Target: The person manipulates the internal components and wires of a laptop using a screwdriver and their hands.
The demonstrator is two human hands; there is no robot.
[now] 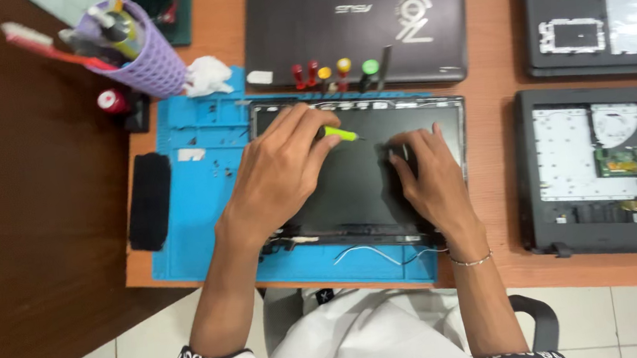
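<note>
The left hand (279, 171) grips a yellow-green screwdriver (339, 133), its long axis running left-right, tip pointing right over the laptop screen panel (351, 191). The right hand (431, 180) rests flat, holding nothing.

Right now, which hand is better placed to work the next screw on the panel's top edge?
Left, probably. The left hand holds the green screwdriver with its tip over the panel near the top edge. The right hand lies flat on the panel, no tool.

Twelve o'clock: a closed dark laptop (354, 24) is laid flat, with a row of colour-capped screwdrivers (335, 72) before it.
Ten o'clock: a lilac tool cup (139, 52) is seen tilted.
Three o'clock: an opened laptop base (606, 171) is placed.
Nine o'clock: a black pad (150, 201) is laid.
</note>
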